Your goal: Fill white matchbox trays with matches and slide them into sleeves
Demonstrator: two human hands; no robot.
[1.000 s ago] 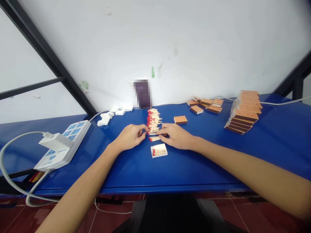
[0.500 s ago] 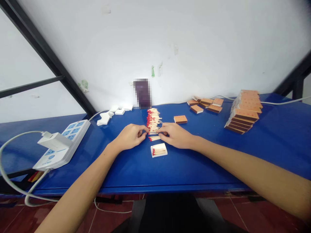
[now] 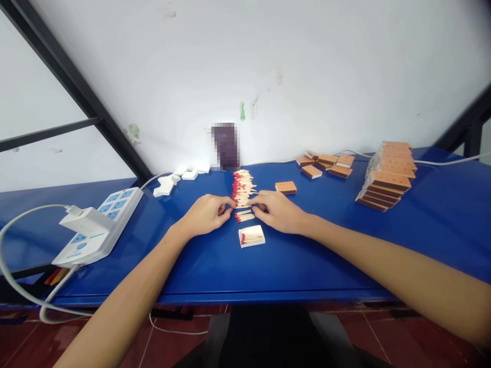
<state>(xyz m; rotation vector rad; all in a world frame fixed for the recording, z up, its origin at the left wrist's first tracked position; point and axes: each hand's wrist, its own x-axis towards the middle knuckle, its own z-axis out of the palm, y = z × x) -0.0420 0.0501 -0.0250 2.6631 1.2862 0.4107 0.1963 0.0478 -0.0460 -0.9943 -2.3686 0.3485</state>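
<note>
A long pile of red-headed matches [image 3: 242, 188] lies on the blue table. My left hand [image 3: 210, 214] is at the head side of the pile's near end, its fingers curled and index fingertip against the matches. From the other side my right hand [image 3: 279, 210] touches the stick ends, thumb and index finger close together; whether a match is between them is too small to tell. Just below the pile lies a small separate group of matches [image 3: 244, 215]. Nearer the table's front, a white matchbox tray [image 3: 251, 236] holds several matches.
One orange matchbox [image 3: 286, 187] lies right of the pile, with several more [image 3: 326, 162] behind it. Stacked matchboxes [image 3: 387, 179] stand at the right. White trays [image 3: 164, 185] and a power strip [image 3: 99, 225] are at the left. A blurred dark object [image 3: 226, 147] leans on the wall.
The small group beside the pile has grown by a match or so and is more spread. My right thumb has drawn slightly back from it; my left hand has barely moved.
</note>
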